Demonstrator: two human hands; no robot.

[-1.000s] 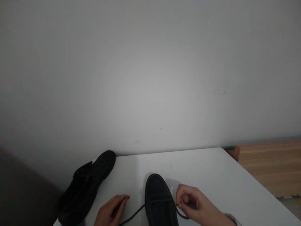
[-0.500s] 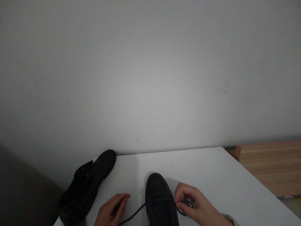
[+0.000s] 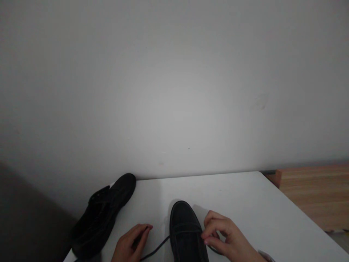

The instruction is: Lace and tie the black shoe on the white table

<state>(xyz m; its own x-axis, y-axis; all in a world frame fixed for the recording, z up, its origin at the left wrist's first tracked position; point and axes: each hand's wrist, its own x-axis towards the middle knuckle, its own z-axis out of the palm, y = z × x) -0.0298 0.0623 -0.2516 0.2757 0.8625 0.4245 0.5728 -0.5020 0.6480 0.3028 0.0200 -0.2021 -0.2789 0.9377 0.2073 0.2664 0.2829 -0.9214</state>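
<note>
A black shoe (image 3: 184,233) stands toe-away from me at the near edge of the white table (image 3: 245,203). My right hand (image 3: 225,238) is against the shoe's right side, fingertips pinched on a dark lace (image 3: 215,250) near the eyelets. My left hand (image 3: 132,243) rests on the table left of the shoe, fingers closed around the other lace end (image 3: 155,250), which runs from the shoe toward it. A second black shoe (image 3: 105,214) lies at the table's left corner.
A plain pale wall (image 3: 174,91) rises directly behind the table. To the right, lower than the table, is a wooden surface (image 3: 313,193). The left of the table drops into dark shadow.
My right hand has shifted slightly down and toward the shoe, fingers re-gripping the lace. The left hand and both shoes have stayed nearly still.
</note>
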